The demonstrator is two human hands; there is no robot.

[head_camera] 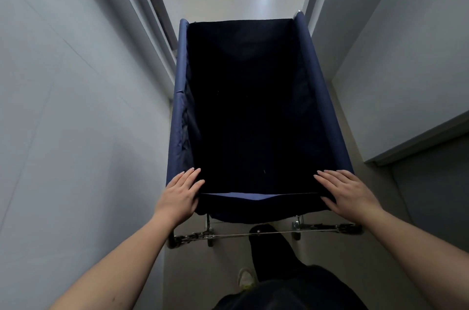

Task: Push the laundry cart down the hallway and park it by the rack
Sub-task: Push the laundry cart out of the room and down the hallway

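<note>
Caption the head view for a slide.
Both hands, left and right, rest flat on the blue laundry cart in a narrow hallway.

The laundry cart (pixel 256 112) interior is too dark to tell its contents; front wheels hidden.

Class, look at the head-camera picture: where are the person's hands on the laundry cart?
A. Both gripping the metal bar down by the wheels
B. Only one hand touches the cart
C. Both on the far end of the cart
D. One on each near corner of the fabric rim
D: the left hand and the right hand each lie flat, fingers spread, on a near corner of the laundry cart rim.
</note>
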